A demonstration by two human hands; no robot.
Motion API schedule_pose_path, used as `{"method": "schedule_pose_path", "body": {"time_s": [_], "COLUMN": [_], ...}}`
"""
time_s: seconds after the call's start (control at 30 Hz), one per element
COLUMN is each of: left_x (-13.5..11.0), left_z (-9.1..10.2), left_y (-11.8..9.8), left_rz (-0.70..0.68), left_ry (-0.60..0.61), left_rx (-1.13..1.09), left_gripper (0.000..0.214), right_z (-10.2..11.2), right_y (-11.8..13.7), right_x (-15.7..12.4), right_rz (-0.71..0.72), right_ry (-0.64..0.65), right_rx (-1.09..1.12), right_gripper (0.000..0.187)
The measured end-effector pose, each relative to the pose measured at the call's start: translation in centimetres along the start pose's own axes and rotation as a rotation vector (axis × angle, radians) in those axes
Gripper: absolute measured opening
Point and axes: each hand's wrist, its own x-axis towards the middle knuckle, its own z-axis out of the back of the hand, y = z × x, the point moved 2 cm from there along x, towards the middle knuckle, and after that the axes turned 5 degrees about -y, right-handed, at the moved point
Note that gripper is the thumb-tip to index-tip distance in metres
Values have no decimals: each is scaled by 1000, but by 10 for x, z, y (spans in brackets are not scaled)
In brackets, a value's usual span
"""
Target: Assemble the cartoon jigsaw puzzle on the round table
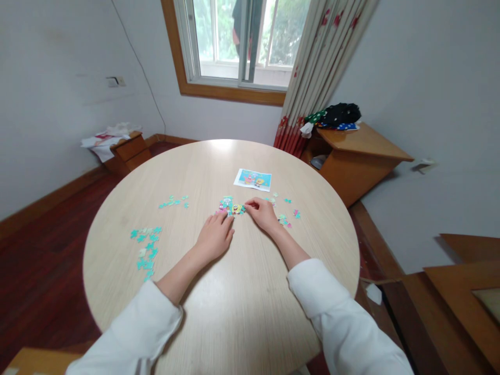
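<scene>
Puzzle likely light, stiff, easily split; best held by rims. Right hand pinches right edge; left hand rests at near side, fingers slightly spread.

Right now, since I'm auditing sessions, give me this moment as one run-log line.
left hand: at puzzle cluster, near edge | right hand: at its right edge | picture sheet: beyond | loose pieces: both sides

Puzzle on table, picture sheet behind
</scene>
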Motion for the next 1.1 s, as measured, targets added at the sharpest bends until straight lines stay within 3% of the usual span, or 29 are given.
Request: {"method": "schedule_pose_path", "body": {"time_s": [1.1], "left_x": [0], "left_z": [2], "left_y": [0], "left_rz": [-3], "left_ry": [12], "left_rx": [19], "left_gripper": [36], "right_z": [-2], "right_y": [-2], "right_x": [7], "right_rz": [-94], "right_ry": [91], "right_rx": [-76], "right_gripper": [4]}}
